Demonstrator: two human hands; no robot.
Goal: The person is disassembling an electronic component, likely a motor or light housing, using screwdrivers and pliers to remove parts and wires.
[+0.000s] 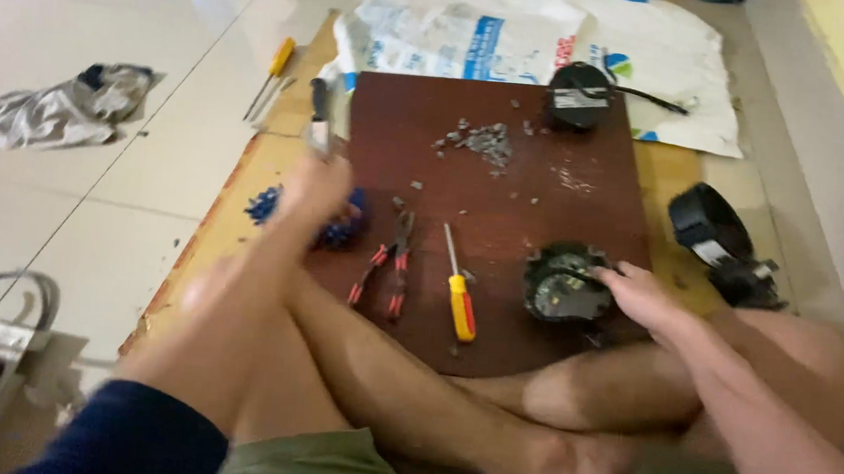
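The round dark casing [561,283], near right on the brown board [506,188], looks stiff, light, best gripped at its rim, where the right hand [638,296] clasps it; the blurred left hand [318,187] grips a tool [319,119] over blue pieces [264,205]

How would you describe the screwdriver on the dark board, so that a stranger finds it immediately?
Find the dark brown board on the floor in front of the seated person's crossed legs. Near its front edge, between the red-handled pliers and the round black part under the right hand, lies the screwdriver. It alone has a yellow and red handle.
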